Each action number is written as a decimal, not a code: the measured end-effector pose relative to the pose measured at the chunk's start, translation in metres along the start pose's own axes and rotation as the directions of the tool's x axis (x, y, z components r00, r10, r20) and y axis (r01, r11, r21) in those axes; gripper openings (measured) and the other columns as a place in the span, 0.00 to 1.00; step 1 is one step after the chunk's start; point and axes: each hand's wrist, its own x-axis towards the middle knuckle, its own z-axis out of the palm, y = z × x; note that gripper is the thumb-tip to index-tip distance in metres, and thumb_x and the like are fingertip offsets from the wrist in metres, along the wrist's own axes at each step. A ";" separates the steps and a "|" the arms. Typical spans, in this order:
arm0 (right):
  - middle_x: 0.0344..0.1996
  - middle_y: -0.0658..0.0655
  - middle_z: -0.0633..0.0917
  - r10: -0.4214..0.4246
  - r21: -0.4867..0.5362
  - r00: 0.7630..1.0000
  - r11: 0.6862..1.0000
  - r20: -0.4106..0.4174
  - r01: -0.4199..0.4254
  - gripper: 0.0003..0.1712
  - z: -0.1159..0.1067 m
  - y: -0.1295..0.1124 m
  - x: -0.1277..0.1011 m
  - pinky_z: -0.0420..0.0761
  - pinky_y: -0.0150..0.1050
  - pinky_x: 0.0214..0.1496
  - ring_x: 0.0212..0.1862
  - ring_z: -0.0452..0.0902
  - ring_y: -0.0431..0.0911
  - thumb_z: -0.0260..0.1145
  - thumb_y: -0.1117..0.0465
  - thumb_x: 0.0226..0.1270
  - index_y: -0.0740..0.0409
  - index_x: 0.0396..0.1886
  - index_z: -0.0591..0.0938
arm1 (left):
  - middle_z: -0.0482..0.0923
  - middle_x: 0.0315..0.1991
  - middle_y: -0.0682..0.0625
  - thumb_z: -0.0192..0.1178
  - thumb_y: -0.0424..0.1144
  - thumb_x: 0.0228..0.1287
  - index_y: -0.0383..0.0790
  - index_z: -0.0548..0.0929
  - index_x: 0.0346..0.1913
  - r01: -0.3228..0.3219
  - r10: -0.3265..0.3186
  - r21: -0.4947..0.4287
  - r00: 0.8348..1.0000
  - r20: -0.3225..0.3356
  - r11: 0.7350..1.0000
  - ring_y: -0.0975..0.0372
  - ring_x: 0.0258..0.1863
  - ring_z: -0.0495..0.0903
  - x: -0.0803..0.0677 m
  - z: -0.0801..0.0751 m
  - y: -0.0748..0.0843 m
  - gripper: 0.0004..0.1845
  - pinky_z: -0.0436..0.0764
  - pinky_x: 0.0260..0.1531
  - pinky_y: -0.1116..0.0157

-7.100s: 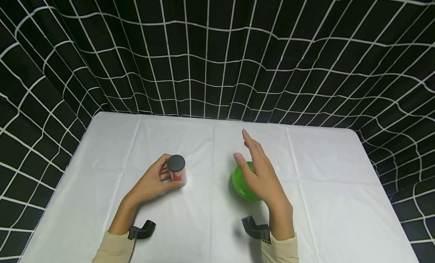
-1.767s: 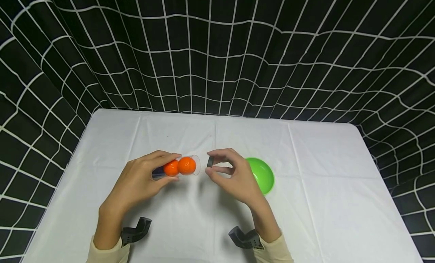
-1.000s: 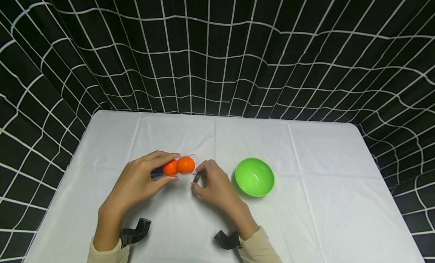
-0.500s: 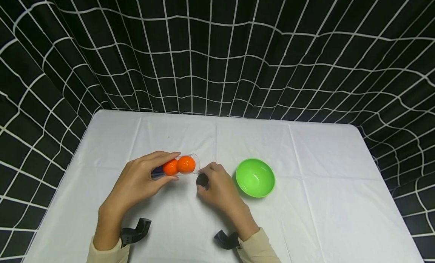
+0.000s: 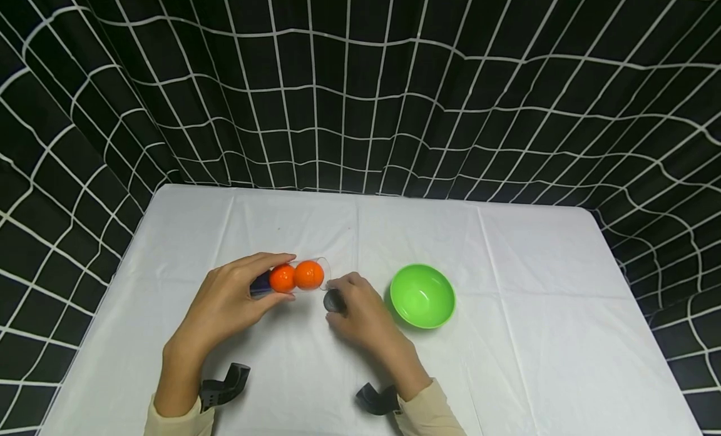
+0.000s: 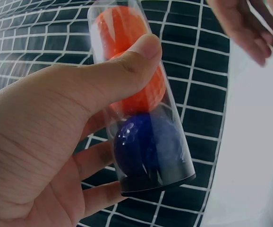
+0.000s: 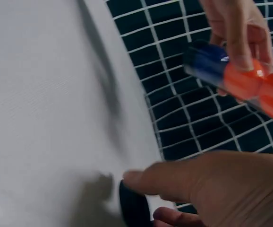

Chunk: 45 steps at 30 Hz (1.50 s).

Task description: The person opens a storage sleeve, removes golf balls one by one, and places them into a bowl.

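My left hand [image 5: 286, 277] grips a clear tube [image 5: 293, 277] lying level above the white table [image 5: 529, 336], its open end pointing right. Inside sit two orange balls [image 5: 308, 274] and a dark blue ball [image 5: 261, 286] at the closed black base. The left wrist view shows my thumb across the tube [image 6: 141, 99], with the blue ball [image 6: 148, 144] at the bottom. My right hand [image 5: 337, 303] pinches a small black cap [image 5: 332, 300] low on the tablecloth, just below the tube's mouth. In the right wrist view the cap [image 7: 134, 205] sits under my fingers [image 7: 174, 182].
A green bowl [image 5: 422, 295] stands on the table just right of my right hand, with nothing in it. A black curtain with a white grid [image 5: 360, 92] hangs behind and beside the table. Black wrist mounts [image 5: 225, 386] sit near the front edge.
The tube stood upright and capped at first; now it lies level, uncapped. In the last second my right hand has lowered the cap to the cloth; the left hand has stayed still.
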 end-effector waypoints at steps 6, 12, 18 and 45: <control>0.53 0.58 0.87 -0.031 0.162 0.998 0.986 -0.049 0.038 0.22 -0.017 -0.005 0.003 0.86 0.48 0.63 0.54 0.86 0.52 0.76 0.62 0.66 0.58 0.60 0.86 | 0.90 0.56 0.55 0.83 0.50 0.53 0.52 0.88 0.60 0.016 -0.016 0.002 1.000 -0.007 1.000 0.57 0.55 0.89 0.001 -0.001 0.000 0.30 0.87 0.55 0.50; 0.48 0.58 0.89 -0.014 0.442 0.992 0.894 -0.124 0.068 0.15 -0.035 -0.006 0.003 0.91 0.42 0.56 0.50 0.89 0.49 0.73 0.67 0.69 0.59 0.55 0.88 | 0.90 0.54 0.57 0.82 0.53 0.53 0.53 0.89 0.59 -0.025 0.025 0.022 0.999 -0.020 0.999 0.59 0.56 0.88 0.003 -0.004 0.000 0.29 0.85 0.59 0.51; 0.48 0.64 0.89 0.104 0.684 0.994 0.727 -0.029 -0.056 0.15 -0.040 -0.007 -0.003 0.89 0.30 0.49 0.46 0.89 0.46 0.72 0.66 0.71 0.59 0.56 0.87 | 0.89 0.54 0.57 0.82 0.50 0.54 0.54 0.89 0.60 -0.071 0.074 0.068 0.996 -0.041 0.995 0.58 0.57 0.85 -0.002 0.000 -0.001 0.29 0.78 0.64 0.50; 0.60 0.61 0.87 0.059 0.779 0.998 0.627 -0.015 -0.026 0.24 -0.028 -0.008 0.003 0.88 0.32 0.58 0.60 0.86 0.40 0.74 0.66 0.68 0.57 0.64 0.84 | 0.89 0.55 0.52 0.82 0.46 0.55 0.51 0.89 0.59 -0.115 0.136 0.213 0.987 -0.088 0.970 0.53 0.58 0.84 0.000 -0.009 0.003 0.26 0.74 0.67 0.50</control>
